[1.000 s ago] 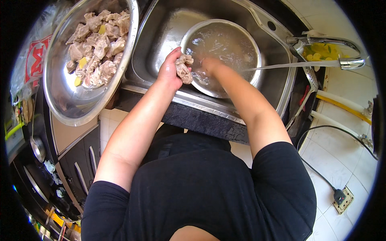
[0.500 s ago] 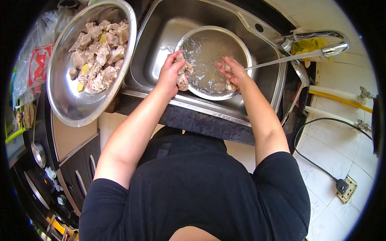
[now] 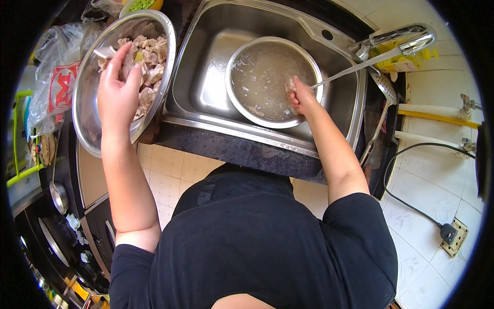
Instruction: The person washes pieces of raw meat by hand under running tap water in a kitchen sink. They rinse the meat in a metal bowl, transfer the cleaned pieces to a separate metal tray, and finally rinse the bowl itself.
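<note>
My left hand (image 3: 119, 85) is over the large steel bowl (image 3: 82, 123) at the left, its fingers apart above pale chunks of meat (image 3: 152, 54). A blurred pale shape shows by its fingertips. Yellow slices lie among the meat. In the sink, a round steel basin (image 3: 230, 98) holds cloudy water (image 3: 265, 77). At the basin's right side my right hand (image 3: 302, 96) is closed on a piece of meat (image 3: 291, 84), partly hidden by the fingers. Water from the tap (image 3: 419, 44) streams down beside this hand.
The steel sink (image 3: 206, 77) has a dark counter edge (image 3: 231, 149) in front. A slotted ladle (image 3: 385, 90) lies along its right side. Plastic bags (image 3: 49, 103) are at the left, and a bowl of green pieces (image 3: 141, 5) is behind the large bowl.
My left hand has gone from the basin, where it held meat, to the large bowl at the left and opened. My right hand stays at the basin, its fingers more curled.
</note>
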Demonstrator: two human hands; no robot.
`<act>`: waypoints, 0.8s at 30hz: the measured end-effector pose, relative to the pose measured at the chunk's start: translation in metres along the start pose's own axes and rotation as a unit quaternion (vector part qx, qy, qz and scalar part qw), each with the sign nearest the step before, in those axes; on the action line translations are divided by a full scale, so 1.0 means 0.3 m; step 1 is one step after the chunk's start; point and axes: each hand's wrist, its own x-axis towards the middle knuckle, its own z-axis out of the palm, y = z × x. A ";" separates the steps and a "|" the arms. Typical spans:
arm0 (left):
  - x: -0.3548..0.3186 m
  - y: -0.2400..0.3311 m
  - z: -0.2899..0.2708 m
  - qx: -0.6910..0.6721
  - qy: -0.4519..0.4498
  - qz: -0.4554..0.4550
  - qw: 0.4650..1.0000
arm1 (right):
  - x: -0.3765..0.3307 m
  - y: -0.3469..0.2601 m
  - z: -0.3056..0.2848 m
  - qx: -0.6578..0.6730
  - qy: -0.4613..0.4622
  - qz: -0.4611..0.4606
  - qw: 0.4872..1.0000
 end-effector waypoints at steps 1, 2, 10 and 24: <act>0.002 -0.038 0.006 0.027 -0.026 -0.046 0.998 | 0.004 0.002 0.002 0.009 0.017 0.010 1.000; -0.008 -0.048 0.008 0.133 -0.043 -0.064 0.988 | 0.000 0.001 0.009 0.002 0.009 -0.005 1.000; -0.113 0.182 0.263 -0.026 -0.067 0.252 0.965 | -0.128 -0.044 0.178 -0.009 -0.114 -0.096 0.989; -0.226 0.038 0.709 -0.555 -0.303 -0.454 0.628 | 0.001 0.005 0.009 -0.697 0.115 -0.231 0.669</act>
